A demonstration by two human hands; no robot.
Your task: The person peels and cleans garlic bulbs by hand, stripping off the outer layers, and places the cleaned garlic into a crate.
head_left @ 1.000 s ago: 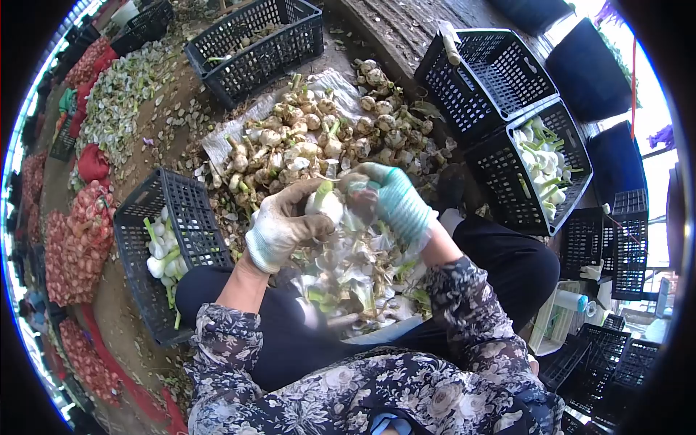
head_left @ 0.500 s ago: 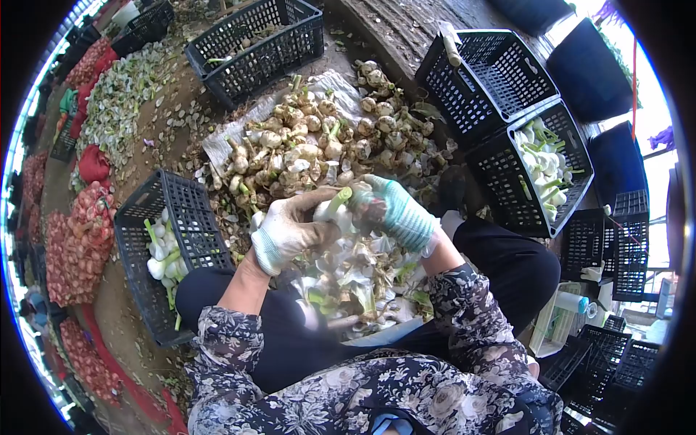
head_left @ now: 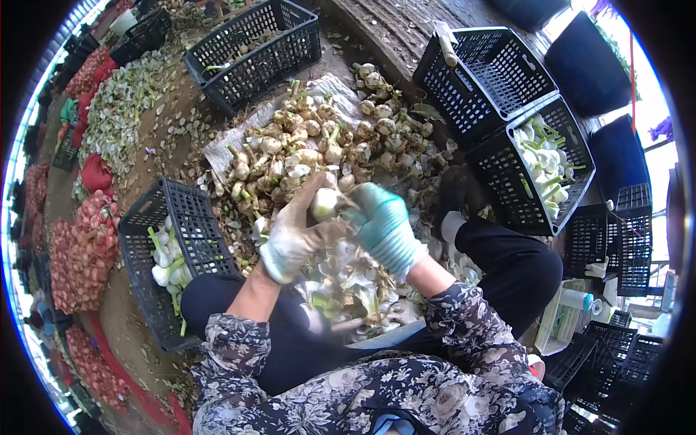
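Observation:
My left hand (head_left: 293, 235), in a soiled white glove, is closed around a garlic bulb (head_left: 325, 205) whose round white side shows. My right hand (head_left: 386, 226), in a pale green glove, has its fingers curled at the bulb's right side. What those fingers grip is blurred and partly hidden. Beyond both hands lies a heap of untrimmed garlic bulbs (head_left: 297, 138) with brownish skins and stalks, on a pale sheet (head_left: 220, 151). Below the hands, between my legs, loose garlic skins (head_left: 355, 272) are piled.
A black crate (head_left: 190, 217) with white garlic stands at left. Another crate (head_left: 254, 61) is at the back. On the right, two crates (head_left: 478, 116) adjoin, the nearer holding peeled garlic (head_left: 544, 159). Filled red net sacks (head_left: 83, 254) line the far left.
The bulb has turned: its green stalk pointed up before, and now its round side shows. My right hand has swung down slightly, with the back of the glove now facing me.

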